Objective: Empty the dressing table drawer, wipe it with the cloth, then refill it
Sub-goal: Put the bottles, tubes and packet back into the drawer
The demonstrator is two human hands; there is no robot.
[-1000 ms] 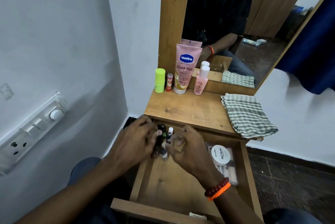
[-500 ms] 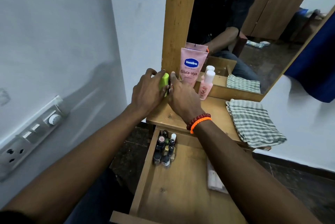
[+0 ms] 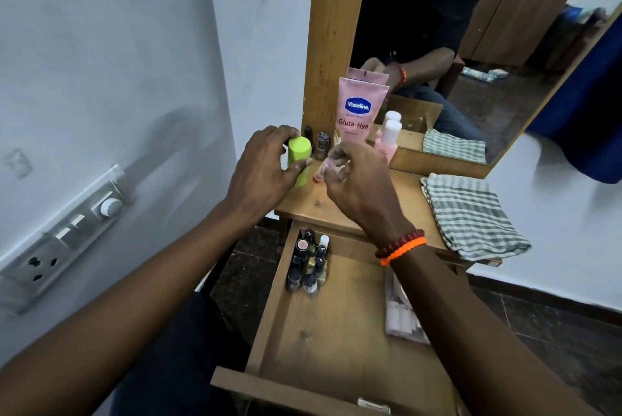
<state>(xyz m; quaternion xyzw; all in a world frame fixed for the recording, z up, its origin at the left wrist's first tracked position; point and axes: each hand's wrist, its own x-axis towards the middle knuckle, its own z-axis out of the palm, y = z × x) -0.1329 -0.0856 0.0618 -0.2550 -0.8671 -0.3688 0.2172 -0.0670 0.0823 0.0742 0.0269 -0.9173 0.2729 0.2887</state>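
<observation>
The drawer (image 3: 336,335) of the dressing table stands pulled open. Several small nail polish bottles (image 3: 308,264) cluster in its far left corner, and a clear packet (image 3: 402,314) lies at its right side. On the tabletop (image 3: 397,193) my left hand (image 3: 264,170) wraps a lime green stick (image 3: 299,155). My right hand (image 3: 358,180) pinches a small pink-red stick (image 3: 319,174), which is tilted. Two small dark bottles (image 3: 322,143) stand just behind the green stick. The folded green-and-white checked cloth (image 3: 471,213) lies at the right end of the tabletop.
A pink Vaseline tube (image 3: 361,109) and a pink bottle with a white cap (image 3: 390,138) stand against the mirror (image 3: 471,28). A wall switchboard (image 3: 67,230) is on the left. The dark tiled floor (image 3: 555,331) lies right of the drawer.
Both hands rose from the bottles in the drawer to the tabletop. Two small bottles now stand behind the green stick. My right hand has picked up the pink-red stick.
</observation>
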